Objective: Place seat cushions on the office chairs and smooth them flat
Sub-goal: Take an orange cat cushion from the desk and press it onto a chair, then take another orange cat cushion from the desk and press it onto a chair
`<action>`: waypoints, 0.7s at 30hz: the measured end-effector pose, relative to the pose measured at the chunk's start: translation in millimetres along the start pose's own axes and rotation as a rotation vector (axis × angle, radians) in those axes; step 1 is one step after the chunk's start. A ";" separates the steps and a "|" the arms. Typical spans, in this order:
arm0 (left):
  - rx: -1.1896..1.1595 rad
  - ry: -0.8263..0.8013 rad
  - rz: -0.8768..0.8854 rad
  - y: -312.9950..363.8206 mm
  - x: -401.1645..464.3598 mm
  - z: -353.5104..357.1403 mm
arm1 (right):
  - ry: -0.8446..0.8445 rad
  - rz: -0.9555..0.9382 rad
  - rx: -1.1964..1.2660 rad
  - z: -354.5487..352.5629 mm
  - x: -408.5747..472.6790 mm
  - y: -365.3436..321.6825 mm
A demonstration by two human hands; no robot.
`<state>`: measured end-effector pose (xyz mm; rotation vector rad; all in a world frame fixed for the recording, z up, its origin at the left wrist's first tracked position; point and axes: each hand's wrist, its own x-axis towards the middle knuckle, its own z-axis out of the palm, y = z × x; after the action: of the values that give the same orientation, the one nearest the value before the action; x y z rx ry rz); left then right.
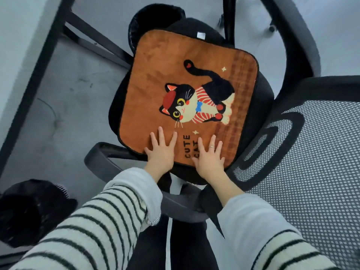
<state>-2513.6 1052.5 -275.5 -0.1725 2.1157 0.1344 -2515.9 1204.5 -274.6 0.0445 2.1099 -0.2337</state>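
An orange-brown seat cushion (161, 75) with a black cartoon cat and the words "CUTE CAT" lies on the seat of a black office chair (292, 41). Both my hands lie flat on its near edge, fingers straight and spread. My left hand (162, 151) presses the near left corner. My right hand (209, 158), with a ring on one finger, presses beside the lettering. A black plush cushion (153, 18) shows under the orange one at the far side, with a white tag.
The chair's mesh backrest (315, 172) stands to the right and its near armrest (116, 168) curves below my hands. A black desk frame (58, 36) crosses the grey floor at the left. Another black plush item (29, 209) lies at the lower left.
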 end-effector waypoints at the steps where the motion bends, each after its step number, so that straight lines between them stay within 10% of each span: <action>1: 0.019 -0.032 0.036 -5.8 -8.0 -11.0 | -0.021 -0.040 0.016 -11.1 -7.6 2.6; 13: -0.633 0.508 -0.141 -55.7 -224.9 -76.1 | 0.211 -0.490 -0.017 -124.1 -183.4 -105.8; 21: -0.902 0.763 -0.319 -155.4 -389.5 7.5 | 0.191 -0.849 -0.262 -36.5 -327.4 -211.7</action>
<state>-2278.1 928.0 48.5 -1.2487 2.5705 0.9520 -2401.6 1023.9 53.4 -1.0301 2.2184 -0.4589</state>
